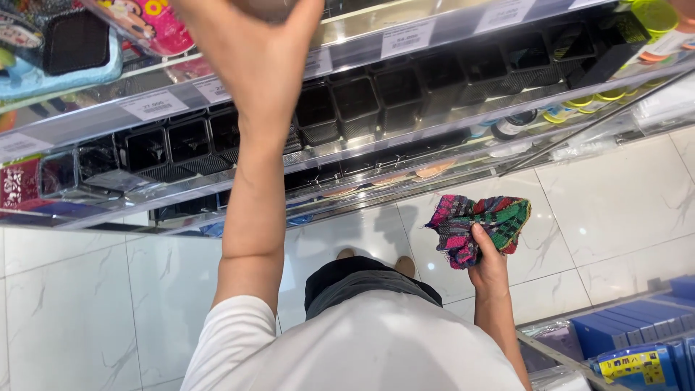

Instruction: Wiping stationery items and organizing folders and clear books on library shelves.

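My left hand is raised to the top shelf, with the fingertips cut off by the frame's upper edge. Something pale shows between its fingers, too little to identify. My right hand hangs low at my right side, closed on a crumpled woven cloth in pink, green and purple plaid. Below the left hand, rows of black plastic containers fill the glass shelves.
White price labels line the shelf edges. Colourful pouches hang at the upper left and yellow-green lids lie at the right. Blue packets sit on a rack at the lower right. The floor is white marble tile.
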